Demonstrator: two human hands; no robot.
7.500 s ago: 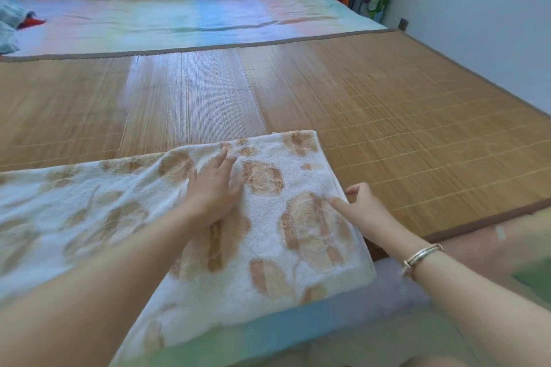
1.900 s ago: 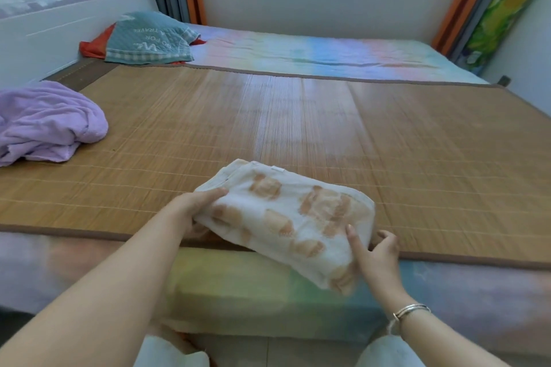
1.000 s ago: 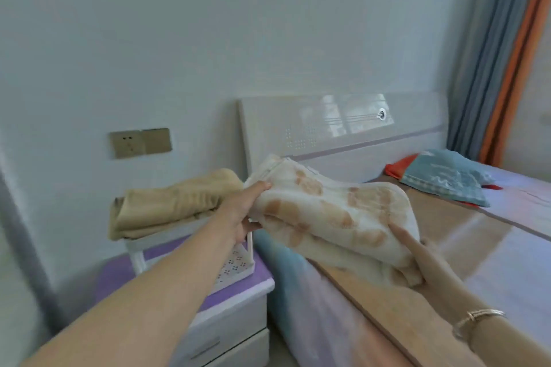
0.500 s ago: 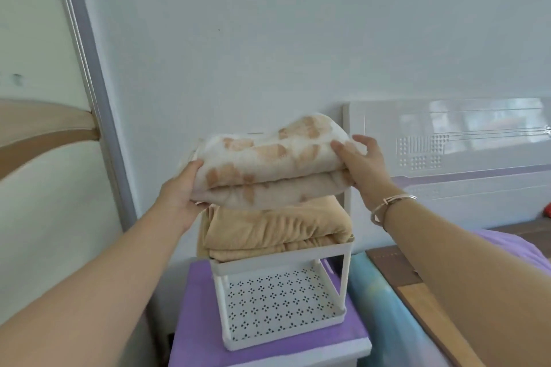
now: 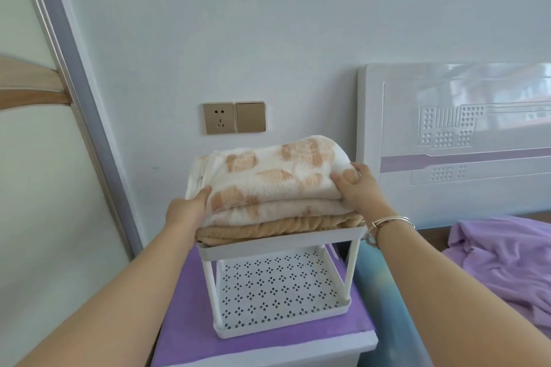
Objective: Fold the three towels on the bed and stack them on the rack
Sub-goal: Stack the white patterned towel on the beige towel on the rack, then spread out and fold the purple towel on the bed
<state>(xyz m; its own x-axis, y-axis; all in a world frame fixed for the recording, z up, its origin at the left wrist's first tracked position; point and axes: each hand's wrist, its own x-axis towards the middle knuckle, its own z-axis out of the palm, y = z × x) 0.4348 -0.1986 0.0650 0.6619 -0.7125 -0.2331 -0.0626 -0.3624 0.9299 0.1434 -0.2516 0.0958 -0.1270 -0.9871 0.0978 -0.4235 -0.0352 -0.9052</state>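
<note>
A folded white towel with orange-brown patches (image 5: 268, 179) lies on top of a folded tan towel (image 5: 277, 228) on the upper shelf of a white two-tier rack (image 5: 280, 243). My left hand (image 5: 186, 210) grips the patched towel's left end, thumb on top. My right hand (image 5: 356, 191) grips its right end, fingers curled over the edge, a bracelet on the wrist. An unfolded purple towel (image 5: 504, 259) lies crumpled on the bed at the right.
The rack stands on a purple-topped nightstand (image 5: 185, 334); its perforated lower shelf (image 5: 277, 289) holds nothing. A white headboard (image 5: 459, 140) rises at the right. A socket and switch (image 5: 234, 118) sit on the wall above the rack. A wardrobe door frame (image 5: 77, 104) is at the left.
I lifted the folded patched towel off the bed, turned left to the rack, and lowered it onto the tan towel. Both hands still hold its ends.
</note>
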